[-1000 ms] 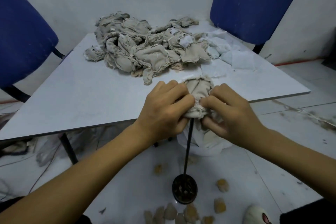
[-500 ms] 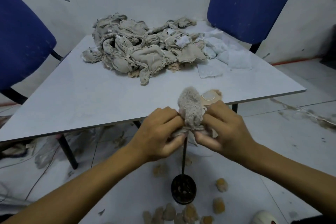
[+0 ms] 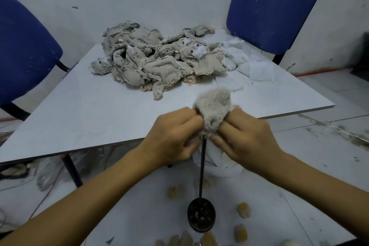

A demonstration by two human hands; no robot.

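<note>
My left hand (image 3: 175, 136) pinched the left side of the small grey furry fabric pouch (image 3: 214, 110), which sat capped over the tip of the thin black metal rod (image 3: 202, 166) just before the near edge of the pale grey table (image 3: 99, 116); my right hand (image 3: 245, 138) gripped its other side. I judged it wanted even, matched downward pulls on both sides, keeping the rod upright

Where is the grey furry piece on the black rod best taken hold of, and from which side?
Pinch the furry piece at its lower rim, from both sides, as the left hand and right hand do: its domed top caps the black rod, so only the bottom edge seems loose.
</note>
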